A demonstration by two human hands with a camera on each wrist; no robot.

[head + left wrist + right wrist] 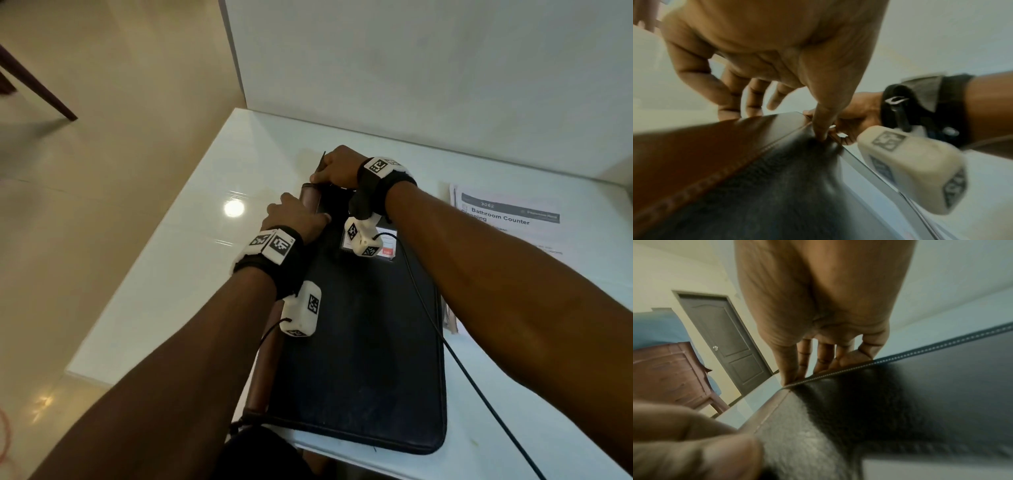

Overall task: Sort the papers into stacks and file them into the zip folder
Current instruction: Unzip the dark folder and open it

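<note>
A black zip folder (363, 342) with a brown spine (267, 370) lies shut on the white table (171, 291). My left hand (294, 216) sits at its far left corner, fingers draped over the spine (715, 146) and thumb pressed on the black cover (777, 194). My right hand (337, 169) is at the far edge of the same corner. There its thumb and forefinger (797, 373) pinch the zipper pull at the end of the zip line (920, 352). A thin dark tab sticks up beside the knuckles. Printed papers (510, 219) lie to the right of the folder.
A white wall panel (411, 68) stands right behind the table. The table's left edge drops to a glossy tiled floor (102, 205). A label (387, 246) is on the folder's cover. A black cable (462, 370) runs from my right wrist across the folder.
</note>
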